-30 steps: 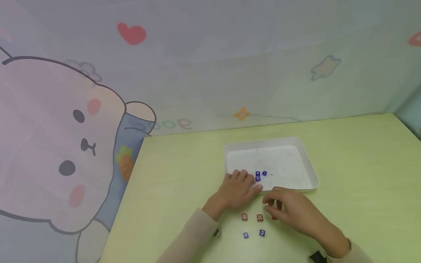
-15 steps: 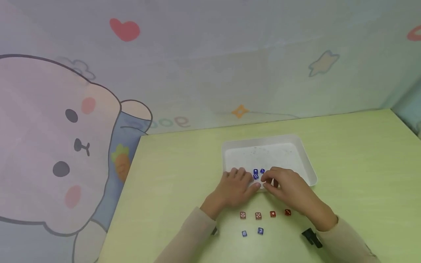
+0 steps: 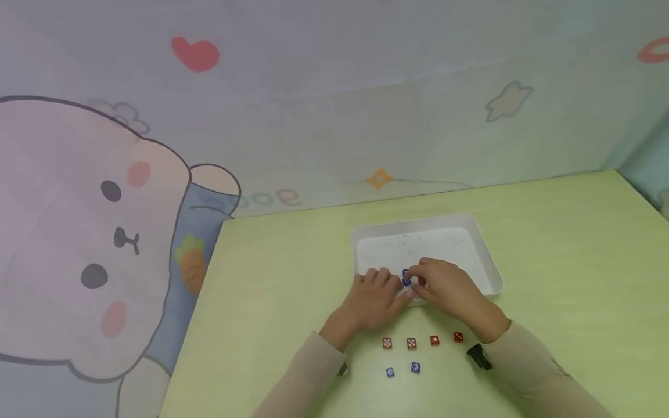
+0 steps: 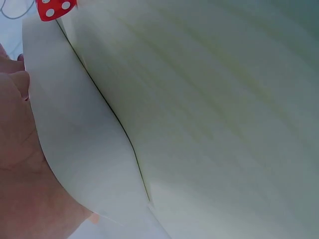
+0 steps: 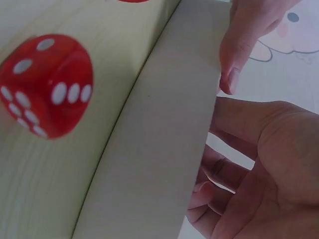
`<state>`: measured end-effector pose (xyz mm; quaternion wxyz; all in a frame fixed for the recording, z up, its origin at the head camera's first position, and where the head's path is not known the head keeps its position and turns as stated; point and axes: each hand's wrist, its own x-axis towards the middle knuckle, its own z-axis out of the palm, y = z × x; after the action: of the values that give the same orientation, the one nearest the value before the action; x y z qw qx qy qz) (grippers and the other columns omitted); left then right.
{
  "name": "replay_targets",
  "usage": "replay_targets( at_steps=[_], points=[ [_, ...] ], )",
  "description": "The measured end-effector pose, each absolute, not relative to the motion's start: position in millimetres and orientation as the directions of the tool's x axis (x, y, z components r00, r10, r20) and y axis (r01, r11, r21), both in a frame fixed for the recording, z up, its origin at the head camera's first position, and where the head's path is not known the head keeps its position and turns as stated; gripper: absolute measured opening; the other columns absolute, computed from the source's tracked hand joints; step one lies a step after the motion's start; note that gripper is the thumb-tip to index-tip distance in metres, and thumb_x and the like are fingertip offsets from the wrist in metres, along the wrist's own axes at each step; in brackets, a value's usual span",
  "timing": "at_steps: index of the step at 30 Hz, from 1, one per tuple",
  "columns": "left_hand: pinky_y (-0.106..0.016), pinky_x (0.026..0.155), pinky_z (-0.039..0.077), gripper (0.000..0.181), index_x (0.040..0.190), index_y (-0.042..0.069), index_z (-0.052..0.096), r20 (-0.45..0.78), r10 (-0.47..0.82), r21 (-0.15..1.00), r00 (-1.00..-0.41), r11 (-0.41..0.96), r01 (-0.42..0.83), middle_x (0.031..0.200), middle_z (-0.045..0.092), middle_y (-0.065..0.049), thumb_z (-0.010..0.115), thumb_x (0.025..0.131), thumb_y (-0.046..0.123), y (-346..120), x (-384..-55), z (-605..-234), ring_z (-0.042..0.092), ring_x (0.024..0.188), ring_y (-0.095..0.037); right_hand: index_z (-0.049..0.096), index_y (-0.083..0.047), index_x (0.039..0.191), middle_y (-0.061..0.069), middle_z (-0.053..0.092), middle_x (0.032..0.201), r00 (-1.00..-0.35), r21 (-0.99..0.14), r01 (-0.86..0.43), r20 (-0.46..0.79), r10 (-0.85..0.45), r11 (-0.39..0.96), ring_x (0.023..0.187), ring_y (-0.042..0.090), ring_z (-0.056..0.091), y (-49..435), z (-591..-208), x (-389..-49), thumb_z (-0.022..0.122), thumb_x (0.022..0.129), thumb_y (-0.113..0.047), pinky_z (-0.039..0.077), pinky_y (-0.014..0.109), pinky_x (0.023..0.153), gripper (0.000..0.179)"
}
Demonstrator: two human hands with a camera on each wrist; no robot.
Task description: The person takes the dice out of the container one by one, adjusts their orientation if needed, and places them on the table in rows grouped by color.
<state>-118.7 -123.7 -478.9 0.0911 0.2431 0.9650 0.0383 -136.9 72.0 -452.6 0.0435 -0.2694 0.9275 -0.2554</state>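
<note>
My left hand rests at the front left corner of a white tray, its fingers spread and its thumb along the near rim. My right hand reaches over the near wall, index finger and thumb curved down at small blue dice. Two of these dice show left of the fingertips; whether a die sits between finger and thumb is hidden. In the right wrist view the tray wall covers the right fingertips in part.
On the green table, in front of the tray, lies a row of several red dice. Two blue dice lie nearer. A printed cloth wall rises behind the table.
From above the red row my right hand has moved forward and left into the tray, over the blue dice. The rightmost red die is now uncovered. My left hand has stayed at the tray's corner.
</note>
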Motion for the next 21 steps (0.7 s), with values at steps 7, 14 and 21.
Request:
replay_targets(
  at_steps=[7,14,21],
  points=[
    [-0.042,0.092,0.043,0.056,0.134,0.017,0.056,-0.160,0.478,0.127,-0.864,0.878,0.462,0.123,0.052,-0.003,0.023,0.114,0.057,-126,-118,-478,0.047,0.112,-0.023,0.079,-0.008,0.112,-0.002,0.058,0.082,-0.848,-0.478,-0.479,0.034,-0.529,0.736,0.070,0.012,0.050,67,-458,-141,0.073,0.095,-0.005,0.043,0.030,0.061,0.018],
    [-0.042,0.091,0.043,0.054,0.130,0.017,0.056,-0.149,0.471,0.122,-0.869,0.881,0.457,0.123,0.052,-0.003,0.023,0.114,0.057,-130,-118,-477,0.047,0.112,-0.023,0.075,-0.008,0.103,-0.001,0.060,0.083,-0.844,-0.476,-0.497,0.073,-0.531,0.725,0.073,0.014,0.052,61,-460,-144,0.076,0.092,-0.002,0.045,0.032,0.064,0.013],
    [-0.041,0.090,0.042,0.051,0.129,0.017,0.056,-0.141,0.468,0.131,-0.873,0.882,0.452,0.123,0.052,-0.003,0.025,0.114,0.055,-133,-116,-478,0.047,0.112,-0.023,0.075,-0.009,0.102,0.001,0.063,0.085,-0.847,-0.474,-0.487,0.052,-0.529,0.734,0.074,0.016,0.054,58,-460,-145,0.076,0.090,0.000,0.047,0.034,0.066,0.014]
  ],
)
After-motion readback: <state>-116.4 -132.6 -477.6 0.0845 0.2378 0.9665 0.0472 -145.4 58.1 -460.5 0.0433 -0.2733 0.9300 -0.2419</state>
